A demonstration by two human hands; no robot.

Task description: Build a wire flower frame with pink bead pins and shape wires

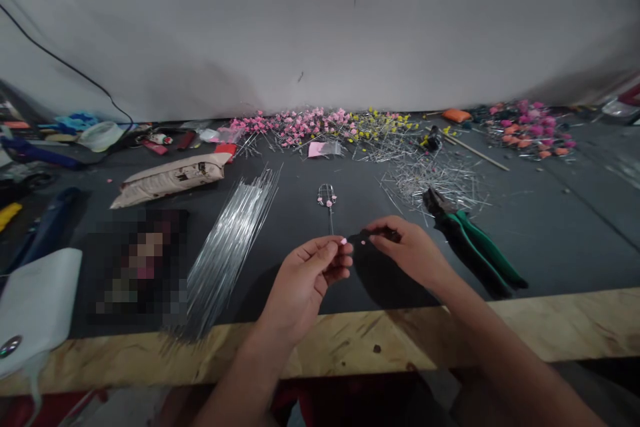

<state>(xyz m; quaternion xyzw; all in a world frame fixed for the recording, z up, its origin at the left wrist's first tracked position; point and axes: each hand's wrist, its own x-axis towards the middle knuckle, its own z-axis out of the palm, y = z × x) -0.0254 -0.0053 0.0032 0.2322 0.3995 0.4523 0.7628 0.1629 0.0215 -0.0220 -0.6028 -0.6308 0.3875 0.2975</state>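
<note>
My left hand [305, 280] is curled, thumb and forefinger pinching a tiny pink bead [343, 241] over the dark mat [300, 213]. My right hand [405, 250] hovers just to its right with fingers pinched together on something small I cannot make out. A thin wire stem with pink beads [328, 203] lies on the mat just beyond both hands. A bundle of long straight silver wires [230, 247] lies left of my left hand.
Green-handled pliers [473, 247] lie right of my right hand. Heaps of pink and yellow beaded pins [320, 125] and loose cut wires [435, 177] line the back. A paper packet [170, 177], a white device [35, 307] and assorted clutter sit left. The plywood table edge [350, 340] runs in front.
</note>
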